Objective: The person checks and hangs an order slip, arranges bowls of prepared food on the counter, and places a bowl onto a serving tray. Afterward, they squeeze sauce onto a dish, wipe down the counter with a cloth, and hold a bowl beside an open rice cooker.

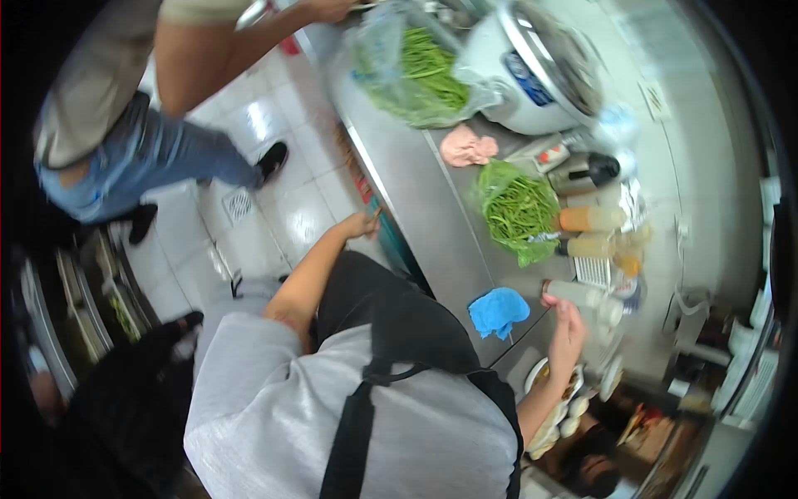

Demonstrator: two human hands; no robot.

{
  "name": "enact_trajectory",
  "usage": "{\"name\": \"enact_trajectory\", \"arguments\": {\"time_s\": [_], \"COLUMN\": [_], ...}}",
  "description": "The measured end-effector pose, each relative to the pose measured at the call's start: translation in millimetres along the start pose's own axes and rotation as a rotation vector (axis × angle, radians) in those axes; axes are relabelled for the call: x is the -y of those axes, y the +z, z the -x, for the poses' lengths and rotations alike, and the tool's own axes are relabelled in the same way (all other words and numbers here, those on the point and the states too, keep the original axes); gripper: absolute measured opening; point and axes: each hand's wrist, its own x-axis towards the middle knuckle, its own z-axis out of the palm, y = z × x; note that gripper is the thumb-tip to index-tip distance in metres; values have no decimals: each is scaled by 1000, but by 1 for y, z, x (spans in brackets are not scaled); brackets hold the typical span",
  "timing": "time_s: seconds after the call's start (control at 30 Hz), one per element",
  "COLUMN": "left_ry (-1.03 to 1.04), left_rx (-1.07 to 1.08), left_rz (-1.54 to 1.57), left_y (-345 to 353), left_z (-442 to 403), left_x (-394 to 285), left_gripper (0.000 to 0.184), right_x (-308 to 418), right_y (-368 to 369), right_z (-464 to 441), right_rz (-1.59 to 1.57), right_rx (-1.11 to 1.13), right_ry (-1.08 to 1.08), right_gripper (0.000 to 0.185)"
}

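Observation:
My left hand (359,224) is out beside the steel counter's front edge, its fingers closed around something small and thin that I cannot make out. My right hand (568,331) hangs over the counter with its fingers pressed together; what they hold, if anything, is too small to tell. Close to its fingertips lies a clear bottle (578,293). A crumpled blue cloth (499,313) rests on the counter to the left of that hand. Farther along are an open green bag of green beans (519,208) and a pink cloth (469,147).
Another person (96,125) in jeans stands at upper left, one arm reaching over the counter (399,179). A large plastic bag of greens (432,71) and a big cooker (528,75) stand at the far end. Sauce bottles (592,219) line the wall.

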Motion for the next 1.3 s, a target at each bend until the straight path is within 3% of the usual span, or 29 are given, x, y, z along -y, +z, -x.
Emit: {"name": "enact_trajectory", "arguments": {"time_s": [0.07, 0.17, 0.23, 0.3, 0.33, 0.37, 0.43, 0.5, 0.57, 0.63, 0.7, 0.77, 0.87, 0.9, 0.93, 1.03, 1.07, 1.13, 1.23, 1.3], "left_ry": [-180, -327, -581, -773, -710, -486, 84, 406, 763, 867, 800, 734, 689, 705, 719, 693, 673, 689, 729, 741], "left_rx": [156, 515, 700, 724, 681, 663, 521, 515, 441, 529, 682, 701, 885, 932, 976, 1116, 1161, 1157, 1169, 1182], "left_rz": [-101, -278, -583, -1009, -1172, -1361, -1329, -1359, -1287, -1463, -1090, -979, -1044, -1090, -1133, -1145, -1128, -1133, -1077, -1039], "left_y": [-18, -57, -81, -90, -87, -68, -25, 31, 79, 111, 135, 148, 152, 151, 149, 151, 152, 158, 172, 181], "left_z": [21, 31, 34, 40, 43, 49, 62, 69, 75, 66, 69, 71, 48, 39, 32, 26, 25, 27, 36, 42], "left_x": [-12, -4, -15, -62, -91, -153, -255, -345, -394, -420, -451, -456, -443, -438, -430, -418, -416, -412, -410, -412], "left_gripper": [39, 34, 30, 26, 24, 26, 26, 23, 18, 18, 27, 39, 49, 48, 48, 46, 46, 44, 43, 42], "right_x": [-7, -17, -30, -37, -45, -50, -49, -35, -37, -48, -78, -64, -97, -79, -107, -117, -134, -137, -160, -158], "right_y": [3, 13, 21, 32, 45, 59, 79, 78, 79, 88, 80, 40, 15, -5, 3, -14, -9, 2, 31, 31], "right_z": [-2, -4, -1, 5, 9, 10, 9, 6, 1, 9, 27, 65, 137, 164, 198, 302, 345, 388, 434, 431], "right_rz": [-15, -90, -68, -135, -187, -227, -281, -131, -211, -247, -173, -356, -235, -167, -78, 666, 702, 379, 433, 281], "right_rx": [39, 40, 46, 88, 81, 81, 30, -38, -19, -133, -321, -357, -795, -956, -1218, -1365, -1473, -1776, -1750, -1675], "right_ry": [14, 81, 26, 59, 71, 63, -42, -198, -48, 41, 55, 299, 579, 753, 758, 1001, 1034, 1207, 1256, 1392], "right_gripper": [29, 23, 22, 20, 19, 19, 35, 59, 66, 69, 67, 53, 37, 34, 31, 14, 13, 16, 19, 22]}}
